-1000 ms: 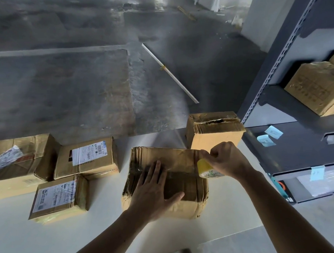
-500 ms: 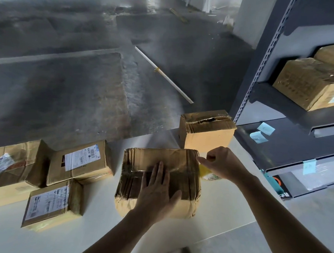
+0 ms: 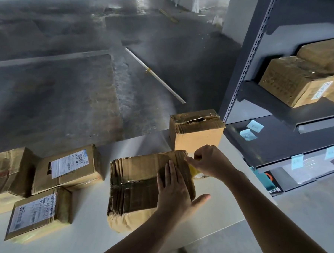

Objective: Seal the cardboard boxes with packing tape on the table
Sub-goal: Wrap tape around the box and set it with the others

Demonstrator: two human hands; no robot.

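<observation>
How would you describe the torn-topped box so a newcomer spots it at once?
Find the grey shelving rack on the right. Beside its upright, at the far edge of the white table, stands one cardboard box. Alone among its neighbours, it stands tall with a torn, gaping top seam.

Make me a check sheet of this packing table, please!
Surface: white table.
Job's things: middle box with shiny tape across it; yellow tape roll at its right edge; torn-top box behind; three labelled boxes left.
Clutter: blue notes on the shelf rack.
Hands: left hand flat on middle box, fingers straight; right hand grips the tape roll.
Cables: nothing seen.
Surroundings: shelved boxes at right; concrete floor.
</observation>
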